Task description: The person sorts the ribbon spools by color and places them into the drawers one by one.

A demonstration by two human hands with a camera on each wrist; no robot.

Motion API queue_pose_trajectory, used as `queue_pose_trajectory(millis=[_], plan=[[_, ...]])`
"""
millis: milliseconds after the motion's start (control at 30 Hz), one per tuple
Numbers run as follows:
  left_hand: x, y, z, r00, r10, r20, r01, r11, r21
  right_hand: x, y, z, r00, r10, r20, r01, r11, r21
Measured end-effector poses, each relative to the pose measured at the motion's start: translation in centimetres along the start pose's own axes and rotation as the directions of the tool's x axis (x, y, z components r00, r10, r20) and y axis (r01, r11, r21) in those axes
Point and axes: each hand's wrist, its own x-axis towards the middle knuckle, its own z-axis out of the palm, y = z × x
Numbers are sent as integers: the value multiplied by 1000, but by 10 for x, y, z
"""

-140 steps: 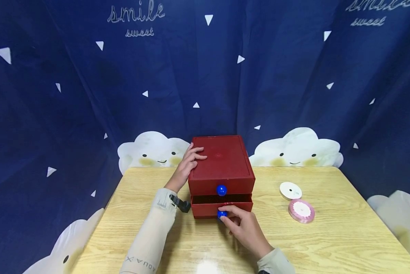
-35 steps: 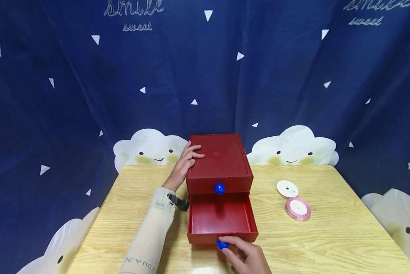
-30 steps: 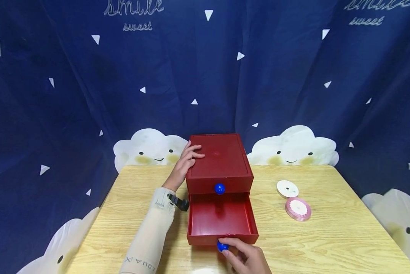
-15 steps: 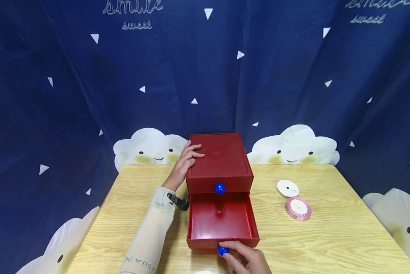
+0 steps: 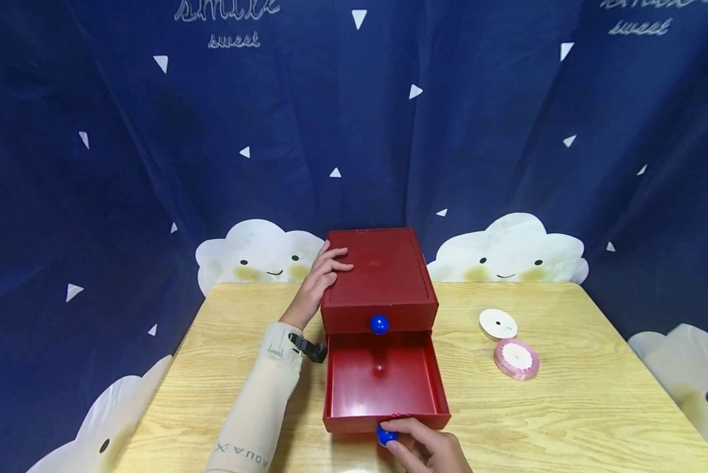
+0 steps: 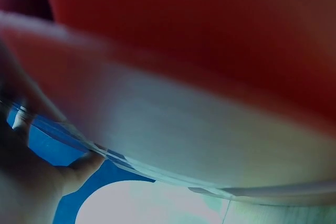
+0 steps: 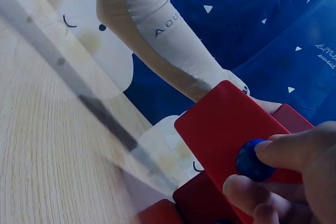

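A small red two-drawer chest (image 5: 383,272) stands at the middle of the table. My left hand (image 5: 315,286) rests on its top left edge, fingers extended over the lid. In the left wrist view the thumb (image 6: 81,171) lies along the chest's side. The upper drawer is closed, its blue knob (image 5: 380,324) untouched. Pulled far out below it, the lower drawer (image 5: 383,394) shows a bare red inside. Thumb and forefinger of my right hand (image 5: 430,450) pinch that drawer's blue knob (image 5: 384,437); the right wrist view shows the grip on the knob (image 7: 249,163) close up.
To the right of the chest, a white spool (image 5: 498,324) lies beside a roll of pink ribbon (image 5: 517,359) on the wooden table (image 5: 572,407). A dark blue curtain (image 5: 377,118) with white triangles and clouds hangs behind and at both sides.
The lower drawer has slid from a narrow gap to far out toward me, its knob pinched by my right hand throughout; the last second adds only a little. My left hand stays on the chest.
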Motion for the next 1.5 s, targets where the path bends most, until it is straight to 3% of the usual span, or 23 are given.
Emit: queue_pose_trajectory(millis=[200,533,1000,1233,1400,1500], plan=[[1,0,0,1000,8,-7,-8,1000,-6,-1,-2,-1,1000,-1,22,1,1000,4],[1,0,1,1000,20,-7,-21,1000,-13,-5,-1,-2,997,-68,42,67,997,28],[1,1,2,1000,26,-14,-26,1000,-7,-8,-2,-1,996,-84,-26,83,996,-32],[0,1,2,1000,-5,-8,5,1000,-8,-10,-2,-3,998,-63,-19,63,998,-18],[-2,2,2,1000,-7,-5,7,1000,-8,-16,3,-4,993,-115,-10,115,993,-5],[0,3,2,1000,3,-4,-3,1000,-8,-18,5,-6,995,-99,-31,99,995,-12]])
